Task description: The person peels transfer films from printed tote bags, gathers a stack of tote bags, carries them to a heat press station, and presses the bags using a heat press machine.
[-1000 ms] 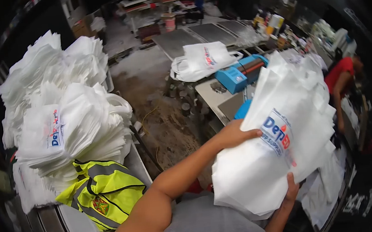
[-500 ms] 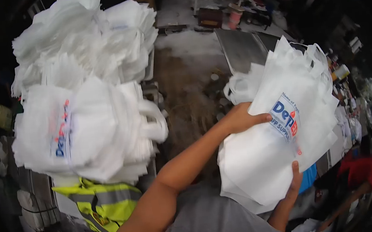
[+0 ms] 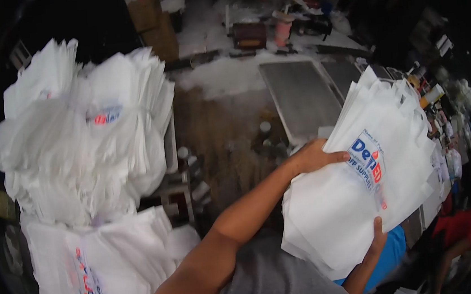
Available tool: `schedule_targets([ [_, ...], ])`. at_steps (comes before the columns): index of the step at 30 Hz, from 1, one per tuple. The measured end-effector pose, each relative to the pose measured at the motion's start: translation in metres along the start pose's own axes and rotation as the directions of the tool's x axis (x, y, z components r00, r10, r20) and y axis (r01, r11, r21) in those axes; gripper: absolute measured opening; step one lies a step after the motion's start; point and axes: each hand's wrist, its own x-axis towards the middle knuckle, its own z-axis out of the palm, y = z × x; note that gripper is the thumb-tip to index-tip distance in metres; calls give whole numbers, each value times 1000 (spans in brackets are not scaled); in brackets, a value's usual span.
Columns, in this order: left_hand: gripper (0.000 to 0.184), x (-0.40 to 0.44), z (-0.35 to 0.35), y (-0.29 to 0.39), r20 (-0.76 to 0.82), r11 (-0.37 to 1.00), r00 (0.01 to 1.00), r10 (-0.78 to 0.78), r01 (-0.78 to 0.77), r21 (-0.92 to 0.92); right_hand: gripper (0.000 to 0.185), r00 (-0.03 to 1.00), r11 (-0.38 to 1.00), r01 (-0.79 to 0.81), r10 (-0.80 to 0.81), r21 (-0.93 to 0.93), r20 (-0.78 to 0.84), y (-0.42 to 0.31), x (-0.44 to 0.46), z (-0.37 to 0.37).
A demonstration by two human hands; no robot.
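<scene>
Left hand [image 3: 317, 157] and right hand [image 3: 374, 241] clamp opposite edges of the white bag stack [image 3: 345, 201], beside the gray shirt [image 3: 268, 280]; it looks light, soft and apt to fan, best gripped from both edges.

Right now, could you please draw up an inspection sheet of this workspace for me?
Surface: flat grey panel towards the back; what lies under the white bag stacks at left is mostly hidden.
Job's things: bundle of printed white bags, tilted, print showing.
Clutter: small items crowded at right; partly hidden blue object showing below the bundle.
Hands: left hand at the bundle's left edge, right hand at its lower right, both thumbs on the front.
Cables: nothing seen.
Surroundings: person in red at lower right; cardboard boxes at the back.
</scene>
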Motion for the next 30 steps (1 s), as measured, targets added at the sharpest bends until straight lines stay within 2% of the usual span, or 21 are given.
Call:
schedule_targets([
  [2,57,28,-25,-1,14,999,1000,7,-7,54,67,1000,1000,4,-3,24,-25,10,25,21],
  [4,55,49,-56,3,34,987,987,-157,157,-8,65,999,999,-29,30,35,-33,13,54,47],
  [8,55,80,-126,-7,-28,993,993,-117,117,-8,64,999,999,-47,47,19,-20,24,113,112],
  [13,54,135,-239,-38,-106,984,981,-165,157,-81,70,999,997,-37,37,-69,-5,47,194,217],
  [14,54,147,-265,-43,-106,985,981,-162,155,-72,70,999,998,-34,34,-60,-4,54,212,240],
  [16,56,151,-338,-66,-48,970,975,-219,212,-123,74,992,989,-125,125,-75,3,91,226,303],
  [17,56,163,-368,-71,-49,971,975,-217,210,-116,74,992,990,-122,123,-68,5,96,240,332],
  [19,65,191,-425,-71,-78,979,976,-201,203,24,72,984,977,-178,177,-118,-18,101,273,385],
  [20,65,204,-454,-71,-84,980,977,-197,200,22,72,977,966,-214,212,-144,-29,107,286,410],
  [22,72,213,-510,-77,-107,930,943,-315,330,165,71,956,937,-292,282,-190,-79,131,289,459],
  [23,72,217,-531,-75,-105,928,942,-320,334,165,71,970,957,-237,222,-168,-102,137,292,485],
  [24,73,222,-550,-73,-94,924,933,-347,357,137,71,968,955,-244,228,-167,-109,142,297,501],
  [26,74,241,-592,-75,-85,923,930,-358,366,118,70,955,953,-296,292,-71,-61,152,319,540],
  [28,74,259,-631,-81,-157,899,912,-378,402,173,70,951,948,-309,306,-75,-51,147,339,583],
  [30,73,267,-666,-82,-135,912,916,-377,392,120,70,941,938,-337,333,-77,-59,140,357,621],
])
